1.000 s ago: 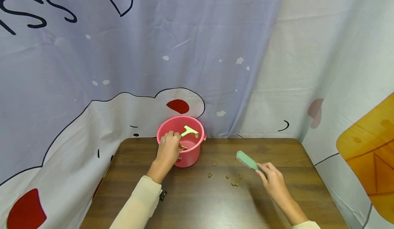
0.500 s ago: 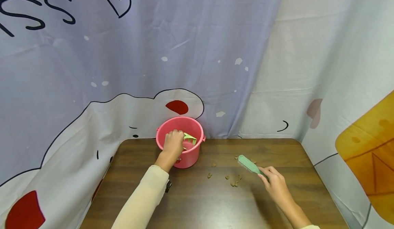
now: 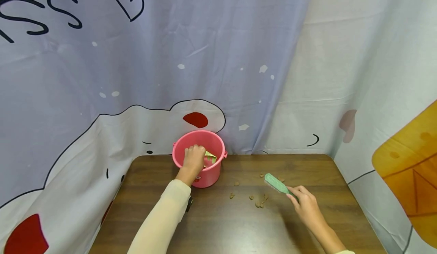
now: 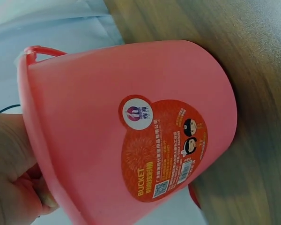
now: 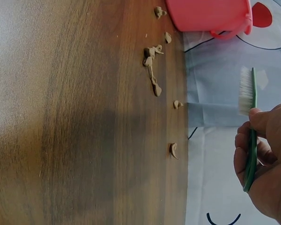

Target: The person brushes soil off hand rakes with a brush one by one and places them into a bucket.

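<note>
A pink bucket [image 3: 211, 174] stands upright at the table's back. My left hand [image 3: 193, 159] reaches over its near rim, fingers curled down inside. Beside those fingers shows the head of a small light-green rake [image 3: 210, 156]; its handle is hidden by the hand, which appears to grip it. In the left wrist view the bucket [image 4: 84, 103] blocks most of the left hand [image 4: 11, 164]. My right hand [image 3: 307, 204] grips a green brush [image 3: 275, 183] by its handle, held above the table. White bristles show on the brush [image 5: 247, 89] in the right wrist view.
Several small brown curled bits [image 3: 258, 204] lie scattered on the wooden table [image 3: 232, 227], right of the bucket and below the brush. A printed curtain [image 3: 239, 75] hangs directly behind the table's back edge.
My left hand has moved right and down into the bucket, lowering the green rake below the rim. The right hand and brush have shifted slightly right and down.
</note>
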A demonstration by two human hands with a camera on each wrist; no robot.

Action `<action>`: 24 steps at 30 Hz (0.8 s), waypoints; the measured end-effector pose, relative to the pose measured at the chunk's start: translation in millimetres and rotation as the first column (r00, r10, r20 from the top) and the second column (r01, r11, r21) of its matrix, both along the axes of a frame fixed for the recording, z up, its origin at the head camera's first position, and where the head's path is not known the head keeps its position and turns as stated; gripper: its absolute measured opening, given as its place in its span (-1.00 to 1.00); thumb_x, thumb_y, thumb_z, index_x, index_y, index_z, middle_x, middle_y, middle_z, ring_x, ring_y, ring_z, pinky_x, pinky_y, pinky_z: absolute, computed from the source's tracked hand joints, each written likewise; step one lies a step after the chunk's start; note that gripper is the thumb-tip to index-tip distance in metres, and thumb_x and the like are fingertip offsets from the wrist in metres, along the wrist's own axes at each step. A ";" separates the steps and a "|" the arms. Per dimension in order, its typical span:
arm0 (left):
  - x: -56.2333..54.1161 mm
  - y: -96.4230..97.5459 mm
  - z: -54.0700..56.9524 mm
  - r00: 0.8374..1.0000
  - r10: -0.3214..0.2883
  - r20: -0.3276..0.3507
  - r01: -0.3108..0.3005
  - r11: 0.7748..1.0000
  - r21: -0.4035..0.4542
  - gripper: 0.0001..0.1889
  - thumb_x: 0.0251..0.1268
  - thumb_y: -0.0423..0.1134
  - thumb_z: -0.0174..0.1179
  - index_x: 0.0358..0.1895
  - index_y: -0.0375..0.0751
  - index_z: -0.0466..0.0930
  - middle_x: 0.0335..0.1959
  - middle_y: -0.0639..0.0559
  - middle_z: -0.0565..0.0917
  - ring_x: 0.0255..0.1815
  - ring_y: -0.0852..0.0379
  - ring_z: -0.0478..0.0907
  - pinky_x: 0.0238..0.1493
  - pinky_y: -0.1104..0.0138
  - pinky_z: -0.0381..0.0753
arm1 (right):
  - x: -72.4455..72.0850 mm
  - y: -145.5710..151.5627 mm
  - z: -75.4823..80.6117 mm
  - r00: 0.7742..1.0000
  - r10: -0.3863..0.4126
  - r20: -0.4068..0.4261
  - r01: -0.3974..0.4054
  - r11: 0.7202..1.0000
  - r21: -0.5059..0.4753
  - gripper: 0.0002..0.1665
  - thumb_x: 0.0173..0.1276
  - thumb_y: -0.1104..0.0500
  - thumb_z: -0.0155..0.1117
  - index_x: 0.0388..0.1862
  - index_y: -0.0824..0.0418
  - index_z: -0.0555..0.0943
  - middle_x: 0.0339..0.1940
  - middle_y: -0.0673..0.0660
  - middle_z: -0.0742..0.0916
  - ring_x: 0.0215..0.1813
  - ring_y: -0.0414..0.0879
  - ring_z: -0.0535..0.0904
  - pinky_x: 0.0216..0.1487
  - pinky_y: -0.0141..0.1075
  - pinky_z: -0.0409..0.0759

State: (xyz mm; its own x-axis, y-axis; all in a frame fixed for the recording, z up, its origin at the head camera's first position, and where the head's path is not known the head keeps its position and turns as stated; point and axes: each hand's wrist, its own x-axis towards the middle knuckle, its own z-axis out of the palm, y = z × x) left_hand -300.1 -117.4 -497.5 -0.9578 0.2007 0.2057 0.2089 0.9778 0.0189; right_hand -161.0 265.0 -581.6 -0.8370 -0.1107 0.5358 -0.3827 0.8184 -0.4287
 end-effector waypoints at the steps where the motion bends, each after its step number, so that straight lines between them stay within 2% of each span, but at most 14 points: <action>1: -1.0 0.5 -1.2 1.000 -0.002 0.006 0.002 1.000 0.001 -0.77 0.08 -0.40 0.48 -0.18 -0.33 0.71 -0.28 -0.24 0.70 -0.12 -0.25 0.69 -0.01 -0.09 0.61 | -0.1 0.6 -0.1 1.000 -0.005 0.003 0.005 1.000 0.004 -0.63 0.14 0.44 0.52 -0.03 0.45 0.73 -0.28 0.19 0.72 -0.37 -0.08 0.68 -0.40 -0.35 0.67; 5: -4.2 2.3 -4.9 1.000 -0.018 0.020 0.018 1.000 0.014 -0.77 0.06 -0.33 0.51 -0.22 -0.30 0.70 -0.30 -0.21 0.72 -0.15 -0.23 0.70 -0.03 -0.07 0.61 | 0.8 3.8 -1.6 0.999 -0.029 0.021 0.029 0.999 0.014 -0.63 0.14 0.43 0.53 -0.03 0.46 0.73 -0.30 0.16 0.71 -0.38 -0.12 0.65 -0.42 -0.37 0.64; 13: -10.7 0.8 -8.5 0.998 -0.003 0.063 0.002 1.000 0.016 -0.85 0.11 -0.41 0.45 -0.25 -0.24 0.72 -0.28 -0.21 0.76 -0.15 -0.24 0.72 -0.01 -0.11 0.56 | 4.0 6.6 -5.7 0.999 -0.021 0.051 0.020 1.000 0.003 -0.62 0.15 0.46 0.51 -0.02 0.47 0.72 -0.28 0.17 0.71 -0.33 0.00 0.73 -0.35 -0.31 0.71; 20: -13.9 -0.7 -8.8 0.991 0.034 0.132 -0.033 0.999 -0.006 -0.71 0.02 -0.31 0.55 -0.16 -0.22 0.74 -0.22 -0.20 0.78 -0.15 -0.22 0.71 0.08 -0.16 0.54 | 6.9 9.2 -6.4 0.999 -0.016 0.037 0.015 1.000 0.005 -0.63 0.13 0.47 0.51 -0.04 0.51 0.71 -0.29 0.18 0.70 -0.35 0.01 0.74 -0.34 -0.34 0.72; 24: -15.5 1.6 -8.4 0.987 0.043 0.157 -0.043 0.999 -0.003 -0.69 0.04 -0.27 0.55 -0.12 -0.22 0.74 -0.19 -0.21 0.78 -0.15 -0.22 0.70 0.11 -0.16 0.54 | 8.1 11.5 -5.5 0.999 -0.014 0.033 0.014 1.000 0.007 -0.63 0.12 0.48 0.51 -0.04 0.52 0.71 -0.30 0.20 0.70 -0.35 0.03 0.74 -0.33 -0.33 0.73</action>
